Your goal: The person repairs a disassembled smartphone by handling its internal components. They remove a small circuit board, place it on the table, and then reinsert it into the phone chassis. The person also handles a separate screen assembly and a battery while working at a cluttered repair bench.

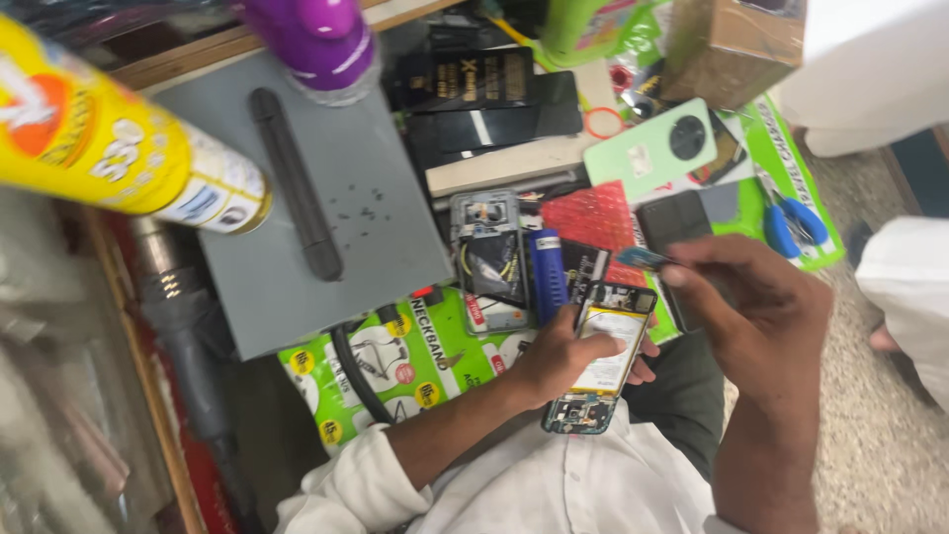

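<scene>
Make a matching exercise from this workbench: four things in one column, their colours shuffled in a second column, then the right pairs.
Things:
1. spray can
2. work mat
3. scissors
4. phone back cover

Colours:
A. grey
B. blue handles
C. pale green
D. yellow

Pairs: 1-D, 2-A, 3-B, 4-C

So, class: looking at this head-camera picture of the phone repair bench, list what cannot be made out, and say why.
- Opened phone with yellow battery: middle hidden by the left hand.
- Small blue-tipped tool: its rear end is covered by the right hand.
- Yellow spray can: blurred, cut off by the left edge.
- Purple bottle: cut off by the top edge.
- Tiny dark screws on the grey mat: too small to count.
</scene>
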